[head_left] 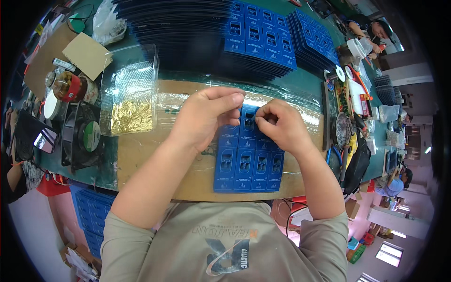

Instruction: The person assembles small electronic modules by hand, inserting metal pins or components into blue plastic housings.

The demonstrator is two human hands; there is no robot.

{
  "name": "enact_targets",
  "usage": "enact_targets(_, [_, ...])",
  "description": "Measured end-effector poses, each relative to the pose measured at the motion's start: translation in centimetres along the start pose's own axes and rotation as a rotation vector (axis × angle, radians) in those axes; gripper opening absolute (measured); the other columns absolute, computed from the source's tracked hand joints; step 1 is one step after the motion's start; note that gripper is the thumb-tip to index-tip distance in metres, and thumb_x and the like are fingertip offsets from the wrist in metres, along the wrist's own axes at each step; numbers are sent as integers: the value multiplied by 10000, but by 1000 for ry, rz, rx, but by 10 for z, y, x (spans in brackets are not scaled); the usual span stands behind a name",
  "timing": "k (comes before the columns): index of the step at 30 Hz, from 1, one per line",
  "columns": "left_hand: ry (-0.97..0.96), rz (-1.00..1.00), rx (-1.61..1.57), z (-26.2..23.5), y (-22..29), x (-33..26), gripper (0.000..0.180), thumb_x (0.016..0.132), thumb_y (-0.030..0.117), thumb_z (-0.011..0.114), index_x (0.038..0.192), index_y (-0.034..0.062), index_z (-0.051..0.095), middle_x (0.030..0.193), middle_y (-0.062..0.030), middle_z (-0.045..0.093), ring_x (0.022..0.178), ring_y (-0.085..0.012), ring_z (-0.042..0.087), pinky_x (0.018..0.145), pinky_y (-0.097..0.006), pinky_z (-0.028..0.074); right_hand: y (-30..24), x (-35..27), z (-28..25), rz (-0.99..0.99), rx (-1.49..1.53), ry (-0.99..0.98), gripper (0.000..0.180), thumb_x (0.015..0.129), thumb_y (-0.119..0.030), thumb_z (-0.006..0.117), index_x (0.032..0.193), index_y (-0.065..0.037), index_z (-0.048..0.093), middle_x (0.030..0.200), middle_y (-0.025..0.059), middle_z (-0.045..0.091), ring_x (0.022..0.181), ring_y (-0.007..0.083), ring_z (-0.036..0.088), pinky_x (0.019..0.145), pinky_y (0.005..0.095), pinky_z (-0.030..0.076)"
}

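While the blue tray [249,160] lies on the cardboard sheet [141,155] on the table [305,80], one upper pocket is pinched by the left hand [206,117] and right hand [277,124], each grip narrow; a loose pinch could drop whatever tiny part is held, unseen, far from the clear box of gold pins [131,94]

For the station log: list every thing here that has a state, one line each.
Left hand: pinched shut, fingertips on the blue panel of circuit boards.
Right hand: pinched shut on the same panel's top edge.
Blue panel of circuit boards: flat on the brown cardboard sheet.
Clear plastic tray of gold pins: open, partly filled.
Black square fan: lying flat; running or not, cannot tell.
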State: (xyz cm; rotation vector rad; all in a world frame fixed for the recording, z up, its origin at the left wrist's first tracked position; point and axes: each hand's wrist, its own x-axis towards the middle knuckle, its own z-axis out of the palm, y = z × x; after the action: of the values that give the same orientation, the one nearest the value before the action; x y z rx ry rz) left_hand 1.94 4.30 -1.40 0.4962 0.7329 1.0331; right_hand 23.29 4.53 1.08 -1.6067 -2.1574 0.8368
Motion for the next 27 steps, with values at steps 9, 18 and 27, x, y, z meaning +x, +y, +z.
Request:
enact_targets(9, [-29, 3, 15, -3, -2, 2, 274, 900, 91, 693, 1129, -48, 635, 914, -59, 660, 779, -123, 623, 690, -277, 530, 2, 0, 3, 33, -5, -36, 157, 811, -173, 690, 886, -36, 707, 856, 118, 639, 747, 247, 642, 699, 361, 513])
enact_targets(18, [-28, 4, 51, -3, -2, 1, 287, 896, 104, 701, 1139, -39, 644, 897, -30, 650, 778, -106, 615, 697, -258, 524, -5, -1, 1, 37, -76, -56, 155, 829, -184, 687, 901, -48, 710, 880, 117, 636, 772, 262, 647, 711, 367, 517])
enact_targets(27, [-34, 18, 107, -7, -5, 3, 294, 902, 101, 685, 1153, -45, 644, 896, -35, 644, 787, -114, 593, 719, -253, 508, -3, -7, 3, -205, -266, 21, 153, 851, -225, 688, 963, -127, 724, 923, 80, 640, 814, 290, 655, 723, 390, 524])
